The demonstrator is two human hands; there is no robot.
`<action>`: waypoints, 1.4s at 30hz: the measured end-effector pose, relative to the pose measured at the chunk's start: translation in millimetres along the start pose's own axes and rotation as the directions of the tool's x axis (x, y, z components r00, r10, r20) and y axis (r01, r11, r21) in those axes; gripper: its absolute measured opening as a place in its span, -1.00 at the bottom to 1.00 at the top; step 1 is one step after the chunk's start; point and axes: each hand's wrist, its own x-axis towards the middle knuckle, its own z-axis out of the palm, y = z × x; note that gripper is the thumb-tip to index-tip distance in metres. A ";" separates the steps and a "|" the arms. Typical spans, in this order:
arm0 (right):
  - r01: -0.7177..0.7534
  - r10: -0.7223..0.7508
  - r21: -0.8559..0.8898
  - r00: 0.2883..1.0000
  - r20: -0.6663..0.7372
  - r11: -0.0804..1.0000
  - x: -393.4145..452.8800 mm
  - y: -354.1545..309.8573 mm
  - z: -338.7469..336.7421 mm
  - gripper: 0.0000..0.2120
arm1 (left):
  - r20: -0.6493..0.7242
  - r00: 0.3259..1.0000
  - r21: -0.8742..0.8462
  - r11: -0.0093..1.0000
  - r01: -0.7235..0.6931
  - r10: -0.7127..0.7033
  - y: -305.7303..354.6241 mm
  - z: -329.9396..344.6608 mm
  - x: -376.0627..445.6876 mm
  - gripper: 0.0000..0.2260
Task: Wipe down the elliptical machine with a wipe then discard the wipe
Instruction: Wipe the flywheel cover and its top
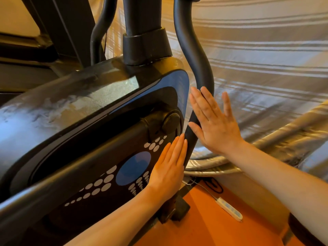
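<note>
The elliptical machine (88, 139) fills the left and middle of the frame, its large black housing slanting from the lower left up toward the centre. The top of the housing shows pale, smeared streaks at the left. On its side face sit a blue oval (133, 168) and rows of light dots (99, 185). A thick black post (142, 23) rises from the housing at the top centre, and a curved black handlebar tube (195, 55) runs from the top of the frame down past the housing's right edge.

The left hand (168, 171) lies flat in the lower middle of the frame, palm against the side of the housing, its fingers (177, 148) straight and pressed together, tips reaching just beside the curved tube. The right hand (214, 121) is held up to the right of centre, palm toward the tube, its fingers (200, 102) straight and slightly spread; the thumb touches the tube's right side. Neither hand holds anything, and no wipe can be seen in this view.

Behind the machine, a striped cloth (266, 50) covers the upper right of the frame. At the lower right, an orange floor (204, 228) shows, with a white power strip (229, 209) lying on it and a thin cable running from it toward the machine's base.
</note>
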 end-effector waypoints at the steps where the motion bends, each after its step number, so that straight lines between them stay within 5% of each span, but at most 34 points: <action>1: -0.022 0.022 0.033 1.000 -0.007 0.999 -3.9 -5.1 2.8 -0.37 | 0.006 1.000 0.003 1.000 -0.004 0.004 -1.2 -0.4 -0.2 -0.20; 6: -0.177 0.193 0.182 0.978 -0.074 0.967 1.4 -20.8 11.3 -0.36 | -0.012 0.999 0.006 0.999 -0.047 0.047 -6.2 -9.0 4.7 -0.18; 12: -0.387 0.473 0.426 0.873 -0.115 0.818 40.9 -28.8 -1.6 -0.40 | -0.017 0.996 0.061 0.994 -0.092 0.093 -18.7 -9.9 12.9 -0.12; 19: -0.313 0.431 0.515 0.894 -0.126 0.798 30.8 -28.5 8.2 -0.38 | 0.081 0.989 0.119 0.984 -0.132 0.123 -30.2 -10.3 15.4 -0.15; 25: -0.394 0.558 0.620 0.826 -0.085 0.678 66.9 -10.1 0.6 -0.45 | 0.082 0.986 0.139 0.978 -0.153 0.142 -30.7 -18.6 16.8 -0.22; 42: -0.181 0.262 0.544 0.962 -0.073 0.820 90.0 20.7 -3.7 -0.49 | 0.108 0.981 0.200 0.963 -0.180 0.161 -34.9 -31.0 30.6 -0.34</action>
